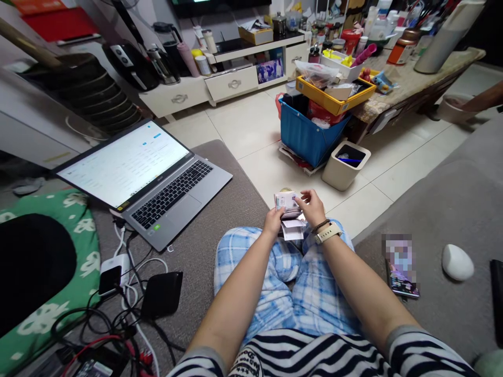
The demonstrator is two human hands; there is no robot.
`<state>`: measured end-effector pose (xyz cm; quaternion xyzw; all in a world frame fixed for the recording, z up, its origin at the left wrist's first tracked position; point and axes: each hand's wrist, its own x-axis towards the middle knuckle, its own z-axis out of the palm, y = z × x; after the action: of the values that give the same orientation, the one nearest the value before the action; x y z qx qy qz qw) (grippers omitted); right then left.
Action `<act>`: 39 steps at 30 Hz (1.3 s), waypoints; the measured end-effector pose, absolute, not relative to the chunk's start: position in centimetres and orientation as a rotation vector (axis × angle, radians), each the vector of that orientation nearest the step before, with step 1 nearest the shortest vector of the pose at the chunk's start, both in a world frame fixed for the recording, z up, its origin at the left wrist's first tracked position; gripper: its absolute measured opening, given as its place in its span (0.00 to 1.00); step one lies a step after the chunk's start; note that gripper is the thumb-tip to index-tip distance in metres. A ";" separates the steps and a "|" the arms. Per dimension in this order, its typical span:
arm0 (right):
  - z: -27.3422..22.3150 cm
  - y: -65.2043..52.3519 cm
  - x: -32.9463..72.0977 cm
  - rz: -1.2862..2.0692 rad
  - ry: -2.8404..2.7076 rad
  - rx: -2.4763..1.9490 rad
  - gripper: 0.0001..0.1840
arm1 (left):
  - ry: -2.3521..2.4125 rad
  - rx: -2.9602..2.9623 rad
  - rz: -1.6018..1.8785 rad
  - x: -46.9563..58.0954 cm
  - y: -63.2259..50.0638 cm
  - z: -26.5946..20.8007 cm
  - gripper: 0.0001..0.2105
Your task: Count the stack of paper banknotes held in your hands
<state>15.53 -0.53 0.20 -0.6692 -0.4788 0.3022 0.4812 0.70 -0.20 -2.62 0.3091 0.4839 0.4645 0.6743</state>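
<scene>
Above my crossed legs, my left hand grips a small bundle of printed paper slips at its lower left, thumb on top. The bundle is pale with pinkish and greenish print; its exact kind is too small to tell. Lower slips hang folded out, white, below the thumb. My right hand, with a beige watch and a dark bracelet on its wrist, pinches the bundle's right edge between thumb and bent fingers. A round yellowish thing shows partly behind the top edge of the slips.
An open laptop lies on the grey couch at left, near tangled cables and a black flat box. A phone and a white rounded object lie at right. Ahead are a beige bin and a blue basket.
</scene>
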 end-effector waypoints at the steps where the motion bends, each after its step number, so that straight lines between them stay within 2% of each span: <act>1: 0.0 -0.4 15.5 0.838 -1.088 -1.622 0.21 | 1.081 0.649 1.058 0.7 -0.2 -2.4 0.17; 4: -0.5 -0.1 15.3 1.059 -0.954 -1.540 0.25 | 1.068 0.558 1.067 0.8 -0.3 -1.9 0.13; 8: -0.8 0.1 15.2 1.107 -0.919 -1.489 0.25 | 1.058 0.514 1.080 0.9 -0.4 -1.3 0.11; 19: -0.9 0.3 15.3 1.199 -0.868 -1.513 0.20 | 1.048 0.403 1.109 0.8 -0.3 -0.6 0.13; 24: -0.5 0.0 14.5 1.210 -0.943 -1.494 0.15 | 1.043 0.364 1.110 0.4 -0.4 -0.5 0.15; 30: -1.1 -0.3 14.0 1.195 -1.021 -1.464 0.11 | 1.034 0.381 1.174 0.1 -0.5 -1.2 0.13; 39: -2.3 -0.3 14.1 1.251 -1.092 -1.311 0.20 | 0.983 0.341 1.226 -0.1 -0.8 -0.9 0.16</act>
<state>14.10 -0.29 -2.28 -0.5401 -0.4495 0.5152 0.4907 -0.15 -0.79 -0.85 0.1528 0.4403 0.5492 0.6937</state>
